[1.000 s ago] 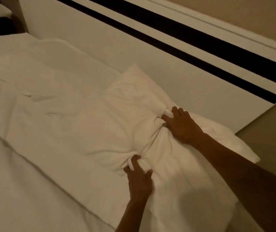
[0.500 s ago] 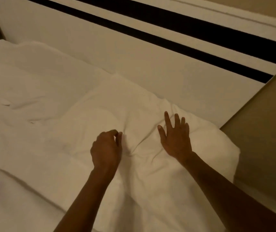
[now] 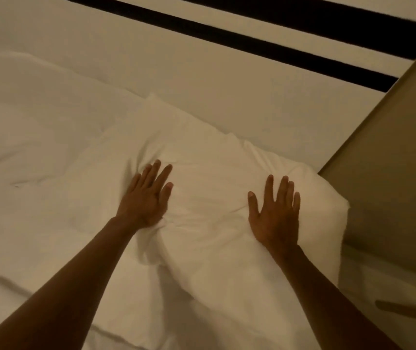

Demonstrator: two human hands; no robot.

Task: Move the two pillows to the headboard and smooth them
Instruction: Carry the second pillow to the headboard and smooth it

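Both palms pressed flat on the near pillow point(image 3: 209, 188), nothing gripped: left hand point(image 3: 146, 198) spread open near the pillow's left part, right hand point(image 3: 275, 213) spread open toward its right end, fingers point(image 3: 284, 188) pointing at the headboard point(image 3: 202, 79). Flat, splayed contact reads as smoothing, since open palms push fabric outward without bunching it as a pinch would. Pillow lying along the headboard at the bed's right corner, far edge touching or just beside the padded panel; cannot tell which. Creases gathered between and below the wrists, a soft fold point(image 3: 156, 233) under the left heel, so smoothing judged unfinished. Second pillow point(image 3: 32, 102) apparently the long white mound to the left, also by the headboard, though its outline blends with the bedding and stays uncertain. Right end of the near pillow bulging past the mattress edge beside the tan side panel point(image 3: 388, 173); little room to sweep that way without pushing the corner off. Plenty of open bedding to the left and toward the body for outward strokes. Headboard blocking any forward travel, so strokes best run sideways, apart from each other.
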